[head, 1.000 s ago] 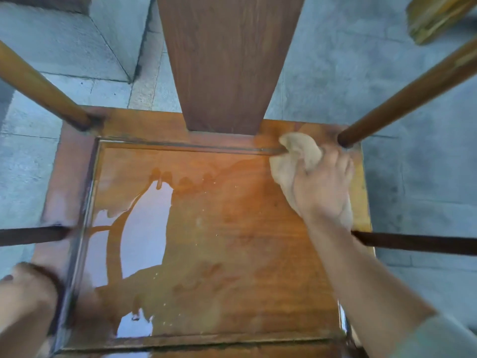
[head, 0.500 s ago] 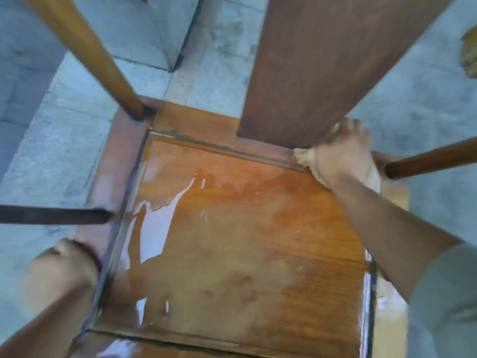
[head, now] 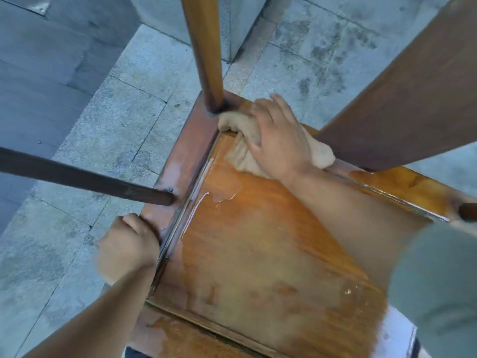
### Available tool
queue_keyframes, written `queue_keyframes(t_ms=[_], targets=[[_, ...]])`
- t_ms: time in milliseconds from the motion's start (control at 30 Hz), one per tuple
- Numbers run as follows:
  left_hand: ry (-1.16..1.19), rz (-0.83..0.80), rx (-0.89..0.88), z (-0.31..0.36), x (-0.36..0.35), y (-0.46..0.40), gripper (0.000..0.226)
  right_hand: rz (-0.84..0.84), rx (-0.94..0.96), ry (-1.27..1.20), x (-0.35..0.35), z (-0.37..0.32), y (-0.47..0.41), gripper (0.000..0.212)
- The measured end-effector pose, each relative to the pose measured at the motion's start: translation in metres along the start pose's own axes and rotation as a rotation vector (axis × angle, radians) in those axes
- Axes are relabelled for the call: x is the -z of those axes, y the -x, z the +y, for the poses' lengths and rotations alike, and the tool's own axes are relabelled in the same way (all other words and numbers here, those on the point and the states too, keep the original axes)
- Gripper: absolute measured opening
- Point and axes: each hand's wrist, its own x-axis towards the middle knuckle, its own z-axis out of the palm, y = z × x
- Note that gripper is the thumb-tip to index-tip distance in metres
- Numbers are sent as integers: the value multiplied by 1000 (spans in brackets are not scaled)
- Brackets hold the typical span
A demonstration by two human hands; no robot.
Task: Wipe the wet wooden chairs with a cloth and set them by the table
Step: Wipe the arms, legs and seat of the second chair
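Right hand (head: 278,140), fingers spread, presses cloth (head: 241,156) on the chair seat (head: 258,254); left hand (head: 129,244) grips its rim.

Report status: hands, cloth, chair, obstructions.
Right hand presses cloth into corner by post. Left hand grips seat frame. Water streak on seat panel; nothing blocking.

- My right hand (head: 280,143) presses the beige cloth (head: 244,140) into the chair seat's (head: 258,241) far-left corner, beside the upright post (head: 206,55)
- My left hand (head: 129,244) grips the seat's left rail
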Motion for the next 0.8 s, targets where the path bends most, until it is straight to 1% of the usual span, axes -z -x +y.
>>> queue_keyframes(t_ms=[33,67,100,167,200,233,267,300,367,433,500,533,600,700,733,800], targets=[[8,26,2,3,2,2,45,-32,-39,11,0,-4,-25,48],[22,45,-1,4,2,3,45,-23,-99,16,-2,-7,-42,46],[36,54,-6,4,2,3,44,-3,-196,2,-7,-8,-49,45],[69,51,4,4,4,3,45,92,-351,-3,-9,-19,-36,44],[79,44,5,6,5,3,47,145,-380,-9,-6,-26,-24,45],[85,42,9,7,7,5,48,205,-370,-2,-6,-30,-13,46],[88,46,7,8,8,8,49,228,-353,-4,-6,-32,-2,47],[89,43,4,8,9,9,49,205,-316,8,-7,-31,3,47],[98,41,-10,8,9,10,47,81,-278,79,-8,-21,-13,43],[88,51,-6,6,6,9,44,-9,-364,77,-10,-17,-52,46],[84,49,-3,5,5,9,40,-4,-458,14,-11,-21,-82,48],[90,52,-5,7,4,8,39,12,-454,10,-13,-23,-86,46],[84,57,4,4,4,7,37,9,-341,63,-12,-32,-70,38],[109,47,-17,5,5,6,34,-17,-45,57,-9,-48,-17,32],[112,43,-21,7,6,7,34,-61,95,19,-9,-56,-3,35],[113,11,-8,8,11,9,36,-208,367,-48,-18,-71,2,49]])
